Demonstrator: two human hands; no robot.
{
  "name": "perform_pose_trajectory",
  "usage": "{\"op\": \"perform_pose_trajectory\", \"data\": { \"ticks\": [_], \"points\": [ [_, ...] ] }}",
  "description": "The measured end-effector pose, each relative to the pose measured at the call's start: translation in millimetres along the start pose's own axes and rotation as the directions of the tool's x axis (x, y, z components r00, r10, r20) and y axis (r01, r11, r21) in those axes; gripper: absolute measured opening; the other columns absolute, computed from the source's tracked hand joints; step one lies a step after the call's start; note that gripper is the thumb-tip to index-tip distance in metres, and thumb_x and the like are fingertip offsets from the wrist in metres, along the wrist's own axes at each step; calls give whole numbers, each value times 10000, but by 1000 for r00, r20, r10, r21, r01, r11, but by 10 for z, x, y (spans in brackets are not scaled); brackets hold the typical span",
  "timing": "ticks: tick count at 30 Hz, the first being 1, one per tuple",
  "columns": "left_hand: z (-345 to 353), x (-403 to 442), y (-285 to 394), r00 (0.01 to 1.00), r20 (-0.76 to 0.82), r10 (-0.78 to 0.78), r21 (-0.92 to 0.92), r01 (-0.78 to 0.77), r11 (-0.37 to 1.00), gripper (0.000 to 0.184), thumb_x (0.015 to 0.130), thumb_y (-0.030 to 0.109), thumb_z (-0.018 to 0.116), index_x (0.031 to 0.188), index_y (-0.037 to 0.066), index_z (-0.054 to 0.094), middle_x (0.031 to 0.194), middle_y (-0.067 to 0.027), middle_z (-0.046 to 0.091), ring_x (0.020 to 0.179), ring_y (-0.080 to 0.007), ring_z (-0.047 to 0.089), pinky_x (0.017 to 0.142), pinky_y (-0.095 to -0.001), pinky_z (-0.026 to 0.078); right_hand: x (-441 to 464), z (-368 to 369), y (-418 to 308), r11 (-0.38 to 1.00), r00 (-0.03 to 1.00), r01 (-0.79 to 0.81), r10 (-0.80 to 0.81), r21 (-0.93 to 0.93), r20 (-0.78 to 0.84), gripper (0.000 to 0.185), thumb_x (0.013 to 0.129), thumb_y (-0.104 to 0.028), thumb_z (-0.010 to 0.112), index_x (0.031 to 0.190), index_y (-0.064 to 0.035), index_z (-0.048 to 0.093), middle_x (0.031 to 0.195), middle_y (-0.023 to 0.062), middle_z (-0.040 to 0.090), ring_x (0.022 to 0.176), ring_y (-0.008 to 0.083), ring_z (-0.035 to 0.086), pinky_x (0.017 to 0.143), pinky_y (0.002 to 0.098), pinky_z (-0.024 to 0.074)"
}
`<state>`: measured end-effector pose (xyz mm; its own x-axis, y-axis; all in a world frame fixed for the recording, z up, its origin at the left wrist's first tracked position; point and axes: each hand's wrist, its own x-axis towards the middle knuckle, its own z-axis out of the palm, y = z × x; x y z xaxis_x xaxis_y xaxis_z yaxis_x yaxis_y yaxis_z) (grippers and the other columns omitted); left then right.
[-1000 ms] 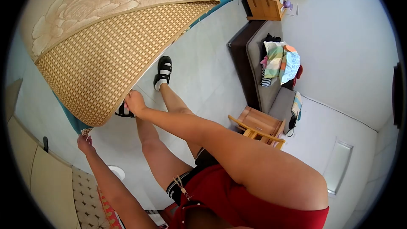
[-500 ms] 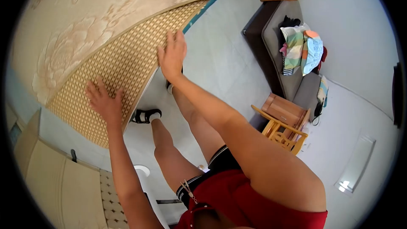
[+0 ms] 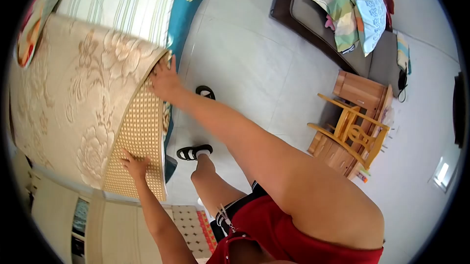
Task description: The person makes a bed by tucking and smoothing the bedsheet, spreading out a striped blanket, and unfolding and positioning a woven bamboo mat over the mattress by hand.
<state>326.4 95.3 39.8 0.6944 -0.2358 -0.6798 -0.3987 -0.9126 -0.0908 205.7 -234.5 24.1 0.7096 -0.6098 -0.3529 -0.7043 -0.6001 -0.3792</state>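
Observation:
A beige floral mat (image 3: pixel 93 92) covers much of the bed, its dark-bordered edge curving across a tan woven surface (image 3: pixel 142 127). My left hand (image 3: pixel 135 166) rests on the woven surface near its lower end, fingers spread. Farther up, my right hand (image 3: pixel 165 82) touches the corner where the floral border meets the bed's side. Its fingers are stretched out and apart over that corner, the tips partly hidden against the mat. Above the mat shows a green-striped white sheet (image 3: pixel 120 2) with a teal border (image 3: pixel 191 7).
My sandalled feet stand on the grey tiled floor (image 3: pixel 245 53) beside the bed. A grey sofa (image 3: pixel 303 9) holds cushions (image 3: pixel 369 19) and clothes. A wooden chair (image 3: pixel 352 129) stands by a wooden cabinet (image 3: pixel 360 90). Pale cabinets (image 3: pixel 54 210) line the lower left.
The view has shifted, showing more striped sheet. The floral layer now lies flatter along the bed. My right hand has moved up the bed's side to the corner; my left stays on the weave.

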Motion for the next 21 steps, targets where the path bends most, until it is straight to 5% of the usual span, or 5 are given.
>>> {"op": "perform_pose_trajectory", "data": {
  "ticks": [9,12,17,19,21],
  "points": [
    [-34,185,-96,991,122,62,8,-64,998,1298,516,372,834,1423,156,-71,1372,-404,-53,1248,-529,241,981,-459,360,92,-306,303,987,938,128,-153,100,311,529,784,-222,574,1298,-278,459,1457,98,185,1359,311,59,1017,670,36],
    [-143,295,98,959,250,-131,250,67,966,1301,565,406,807,1399,96,-143,1356,-398,145,1189,-464,389,965,-452,392,146,-352,376,978,901,154,-198,143,386,535,784,-227,583,1299,-300,456,1478,80,142,1368,300,10,1029,654,26],
    [-429,89,954,884,466,20,458,-261,849,820,716,575,605,1214,-59,454,1061,-235,599,995,-349,578,844,-414,454,164,-767,602,936,777,203,-333,287,535,487,806,-273,587,1282,-269,484,1480,73,150,1375,269,-2,1032,649,7],
    [-571,-40,1532,837,546,18,508,-348,788,735,764,596,520,1129,-42,544,962,-244,624,948,-345,598,822,-416,457,240,-835,863,812,749,139,-461,568,476,452,822,-299,583,1262,-228,506,1387,106,317,1327,256,171,1050,565,106],
    [-614,-78,1959,806,526,271,344,-493,799,659,779,598,492,951,-19,645,871,-237,639,856,-374,620,751,-438,481,363,-672,1230,553,753,-2,-547,833,365,411,834,-316,583,1215,-166,549,1224,124,528,1220,242,413,1027,456,297]
  ]
}}
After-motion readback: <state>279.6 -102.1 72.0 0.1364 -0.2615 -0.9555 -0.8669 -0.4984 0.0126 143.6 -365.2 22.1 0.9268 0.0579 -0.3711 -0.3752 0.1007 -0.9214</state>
